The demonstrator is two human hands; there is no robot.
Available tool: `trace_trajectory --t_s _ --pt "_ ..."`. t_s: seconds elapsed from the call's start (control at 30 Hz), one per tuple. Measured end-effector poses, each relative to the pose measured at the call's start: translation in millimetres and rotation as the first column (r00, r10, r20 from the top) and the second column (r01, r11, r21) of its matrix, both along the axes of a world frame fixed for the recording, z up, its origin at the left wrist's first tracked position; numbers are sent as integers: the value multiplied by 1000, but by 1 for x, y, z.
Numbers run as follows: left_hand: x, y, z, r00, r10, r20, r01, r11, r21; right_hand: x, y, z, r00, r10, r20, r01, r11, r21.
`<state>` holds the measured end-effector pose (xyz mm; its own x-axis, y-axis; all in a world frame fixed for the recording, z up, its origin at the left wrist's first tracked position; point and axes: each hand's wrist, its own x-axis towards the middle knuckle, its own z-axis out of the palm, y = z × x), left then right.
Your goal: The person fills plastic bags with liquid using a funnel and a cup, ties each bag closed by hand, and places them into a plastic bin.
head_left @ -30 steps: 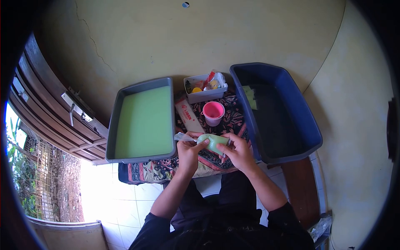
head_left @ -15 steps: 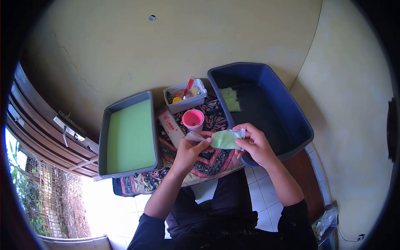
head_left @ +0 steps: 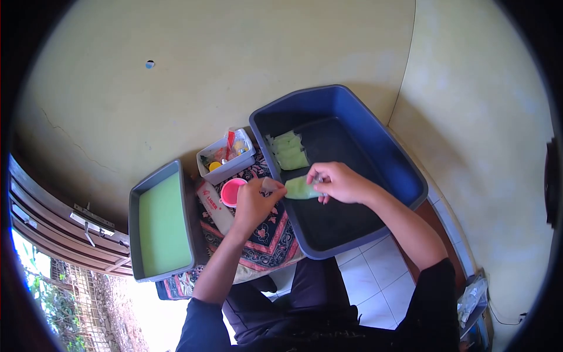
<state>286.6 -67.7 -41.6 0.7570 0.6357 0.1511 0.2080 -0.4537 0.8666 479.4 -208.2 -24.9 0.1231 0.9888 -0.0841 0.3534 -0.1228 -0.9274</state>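
Note:
Both hands hold a small clear bag of pale green liquid (head_left: 301, 188) at the near left part of the dark blue tub (head_left: 375, 232). My left hand (head_left: 256, 198) is closed on the bag's twisted left end. At its right end, my right hand (head_left: 337, 182) grips the bag between thumb and fingers. Several filled green bags (head_left: 290, 151) lie side by side inside the tub, along its left wall. A pink cup (head_left: 231, 191) stands partly behind my left hand.
A grey tray (head_left: 190, 234) of green liquid stands at the left. Between tray and tub are a small white box (head_left: 229, 169) of packets and a LIGER packet (head_left: 214, 206) on patterned cloth (head_left: 271, 246). A wooden door (head_left: 64, 229) is at far left.
The view has turned to the right. Both hands have carried the green bag from over the cloth to the tub, and more of the bags inside it show.

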Motion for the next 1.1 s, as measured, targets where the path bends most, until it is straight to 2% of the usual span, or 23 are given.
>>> trace_trajectory --t_s 0.03,0.07,0.1,0.17,0.2,0.27,0.3,0.37,0.4,0.43,0.47,0.5,0.57,0.67,0.73,0.8,0.87,0.9,0.97,1.03,1.1 --pt "11 8 0 1000 -19 -19 23 974 225 13 14 -8 999 -4 35 5 1000 -31" --pt "23 17 -1 999 -35 -38 48 898 438 25 29 -17 997 -6 72 10 998 -62" --pt "35 28 -6 998 -39 -42 53 897 438 36 43 -24 991 -4 134 17 995 -102" --pt "57 51 -21 989 -93 -117 146 782 606 50 63 -35 982 1 190 26 990 -139" --pt "65 59 -26 988 -91 -122 147 781 607 54 71 -41 967 23 255 26 982 -188" --pt "79 68 -32 948 -15 -317 239 692 681 58 83 -51 947 51 318 27 971 -237" --pt "82 69 -28 948 -12 -319 238 691 682 59 88 -55 948 58 312 40 953 -300" --pt "90 70 -21 856 54 -515 340 691 638 62 98 -60 950 62 306 54 932 -357" --pt "95 71 -20 855 54 -516 341 690 638 64 102 -62 943 103 316 31 920 -391" --pt "100 71 -20 787 100 -609 396 675 623 65 105 -65 935 145 325 7 905 -426" --pt "104 71 -20 709 150 -690 446 662 602 65 107 -68 934 148 325 5 904 -427" --pt "109 71 -16 710 154 -687 442 662 605 66 111 -74 928 136 348 14 917 -398" --pt "115 71 -10 582 155 -798 549 649 526 66 121 -86 918 132 373 15 930 -367" --pt "125 78 -16 534 194 -823 531 681 505 68 123 -105 858 154 490 -21 964 -267" --pt "127 77 -16 537 177 -825 556 662 503 65 115 -101 815 99 571 20 980 -199" --pt "125 77 -17 534 157 -831 585 641 497 69 109 -91 799 117 590 32 971 -237" --pt "123 78 -19 643 17 -766 588 630 508 74 105 -90 786 134 604 50 959 -278" --pt "126 80 -21 642 16 -767 590 628 507 78 106 -91 794 178 581 -1 956 -292" --pt "132 83 -26 513 50 -857 661 614 431 81 106 -95 803 221 554 -50 950 -307" --pt "137 79 -25 469 80 -880 692 586 422 78 105 -100 790 250 560 -105 955 -278" --pt "137 77 -26 426 110 -898 720 559 410 72 108 -104 778 234 583 -73 955 -286"
